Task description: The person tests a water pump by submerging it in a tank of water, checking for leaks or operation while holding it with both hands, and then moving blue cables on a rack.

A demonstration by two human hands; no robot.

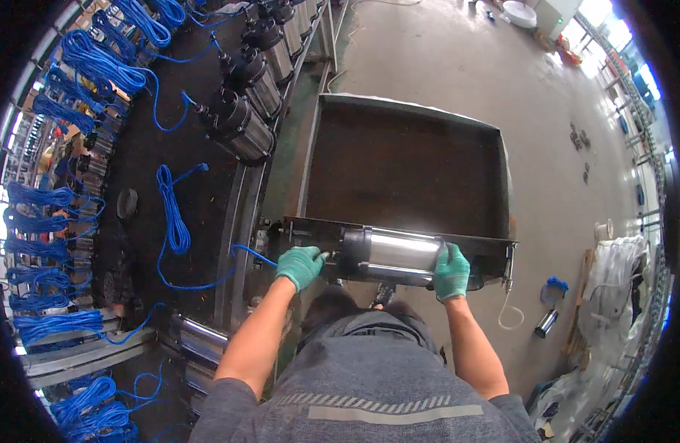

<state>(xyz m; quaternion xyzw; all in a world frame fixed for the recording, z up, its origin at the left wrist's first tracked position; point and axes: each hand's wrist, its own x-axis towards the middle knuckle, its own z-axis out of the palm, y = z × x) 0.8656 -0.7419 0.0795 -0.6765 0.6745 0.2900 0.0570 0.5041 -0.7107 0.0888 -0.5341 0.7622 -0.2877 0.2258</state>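
Note:
A submersible-type pump (404,251) with a shiny steel barrel and dark ends lies on its side across the near end of the metal tray, just in front of my body. My left hand (301,269), in a green glove, is closed around the dark fittings at its left end, thumb pointing right. At the other end of the barrel my right hand (452,273), also gloved, is wrapped over the edge, its underside fingers hidden. A blue cable (253,255) runs from the left toward the pump beside my left hand.
A deep, dark metal tray (412,108) reaches away from me. Along the left bench stand several steel pumps (240,125), with a coiled blue cable (174,214) nearby. More blue coils (41,236) hang at far left. A small steel cylinder (546,323) lies on the floor at right.

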